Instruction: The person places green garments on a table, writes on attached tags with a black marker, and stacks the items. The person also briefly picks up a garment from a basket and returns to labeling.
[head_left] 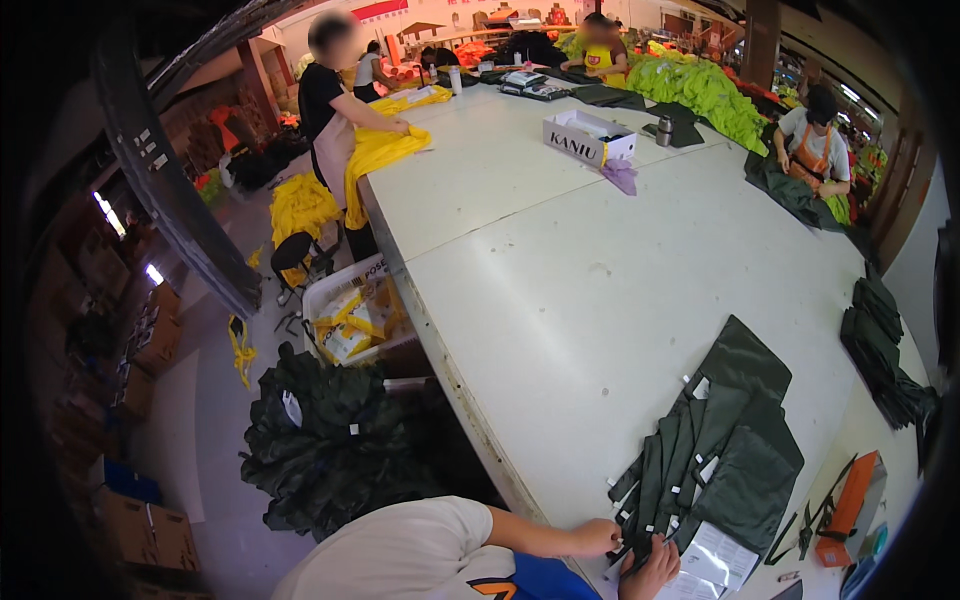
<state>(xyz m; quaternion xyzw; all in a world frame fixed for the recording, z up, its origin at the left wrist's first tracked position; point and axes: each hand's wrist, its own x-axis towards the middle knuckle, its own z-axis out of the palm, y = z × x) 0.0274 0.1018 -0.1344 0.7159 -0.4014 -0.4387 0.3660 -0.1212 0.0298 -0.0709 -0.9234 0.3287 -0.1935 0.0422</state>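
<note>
Both hands, left hand (598,538) and right hand (652,570), grip closed pinching the fanned dark-green fabric pieces (715,450) at the surface (560,280) edge — one tug could scatter the stack.

A large white table (560,270) carries fanned dark green fabric pieces (715,450), a white cardboard box (588,136), a purple bag (621,175), yellow garments (385,150) and an orange tool (850,505).

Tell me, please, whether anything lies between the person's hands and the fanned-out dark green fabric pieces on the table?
Nothing visible does: the left hand and right hand already rest on the near ends of the dark green fabric pieces.
</note>
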